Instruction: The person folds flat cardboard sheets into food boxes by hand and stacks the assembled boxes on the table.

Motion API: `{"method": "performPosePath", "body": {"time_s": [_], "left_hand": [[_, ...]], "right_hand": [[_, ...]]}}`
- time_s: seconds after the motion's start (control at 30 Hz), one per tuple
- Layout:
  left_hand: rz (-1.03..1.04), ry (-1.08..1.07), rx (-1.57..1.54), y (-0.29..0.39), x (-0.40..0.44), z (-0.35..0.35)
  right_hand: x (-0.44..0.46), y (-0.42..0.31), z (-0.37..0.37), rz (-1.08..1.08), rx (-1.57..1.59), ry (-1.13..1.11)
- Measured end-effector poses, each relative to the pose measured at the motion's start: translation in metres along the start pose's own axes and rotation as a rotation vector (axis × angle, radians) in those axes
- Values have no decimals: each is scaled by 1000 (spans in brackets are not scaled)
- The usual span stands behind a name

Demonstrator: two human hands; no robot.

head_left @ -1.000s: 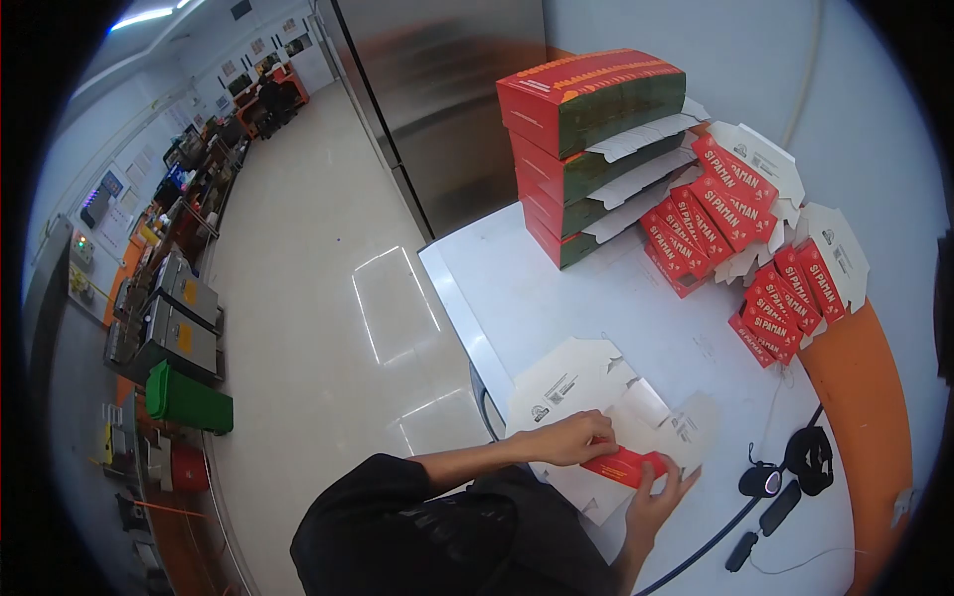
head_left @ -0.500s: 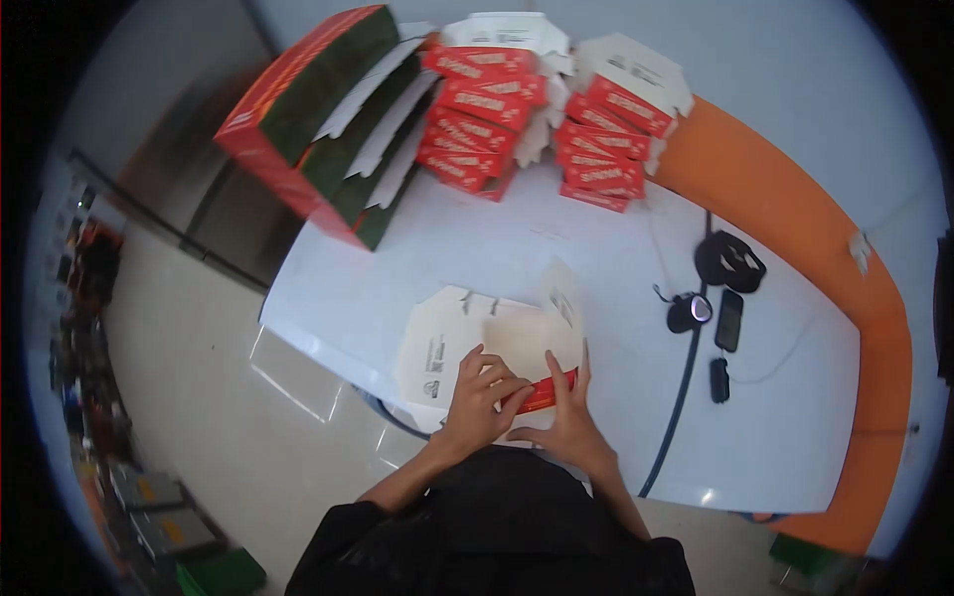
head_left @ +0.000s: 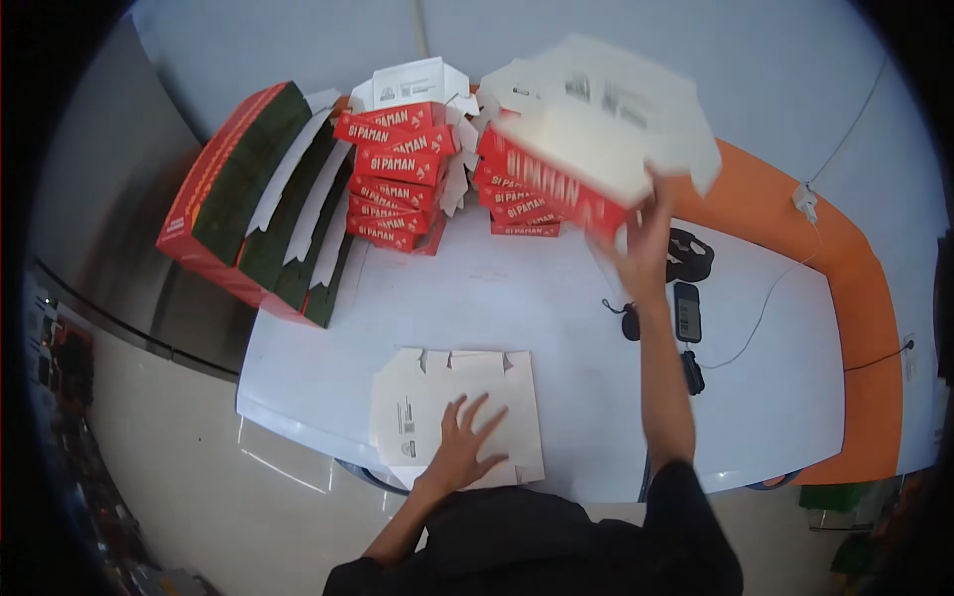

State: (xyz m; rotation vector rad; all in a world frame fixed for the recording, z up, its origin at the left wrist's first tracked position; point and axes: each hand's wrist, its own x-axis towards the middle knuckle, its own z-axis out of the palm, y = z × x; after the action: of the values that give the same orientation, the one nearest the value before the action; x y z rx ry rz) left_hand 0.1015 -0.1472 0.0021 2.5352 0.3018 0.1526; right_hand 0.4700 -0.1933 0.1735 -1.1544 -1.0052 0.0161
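My right hand point(head_left: 644, 243) grips the near corner of a red and white cardboard box point(head_left: 596, 139), held up at the right-hand stack of boxes point(head_left: 527, 211). Its pale lid stands open toward the back, and motion blurs it; whether it rests on the stack, I cannot tell. Below, a flat cardboard blank point(head_left: 427, 382) lies at the table's front edge, pale side up with small dark print. Over this blank my left hand point(head_left: 465, 437) is open, fingers spread, seemingly touching it and holding nothing.
A second stack of red boxes point(head_left: 397, 189) stands left of the first. Beside it is a large red carton point(head_left: 224, 194) on its side with flat sheets in it. To the right lie a phone point(head_left: 688, 313), a small black device point(head_left: 692, 372) with a cable, and a black strap-like item point(head_left: 688, 256).
The box was low in front of me with both hands at it. My right hand has carried it up to the right-hand stack. A flat blank now shows under my left hand.
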Motion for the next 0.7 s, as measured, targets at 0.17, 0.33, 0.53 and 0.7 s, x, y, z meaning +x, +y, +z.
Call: {"method": "performPosePath", "body": {"time_s": [0.17, 0.33, 0.53, 0.7], "left_hand": [[28, -345, 136, -23, -28, 51], [-34, -372, 86, -38, -57, 42], [184, -216, -16, -61, -72, 43], [10, -111, -250, -64, -59, 29]], "right_hand": [[175, 71, -4, 162, -406, -5], [124, 68, 27, 34, -381, -38], [-43, 40, 29, 334, -275, -348], [-196, 28, -14, 788, -349, -892]]}}
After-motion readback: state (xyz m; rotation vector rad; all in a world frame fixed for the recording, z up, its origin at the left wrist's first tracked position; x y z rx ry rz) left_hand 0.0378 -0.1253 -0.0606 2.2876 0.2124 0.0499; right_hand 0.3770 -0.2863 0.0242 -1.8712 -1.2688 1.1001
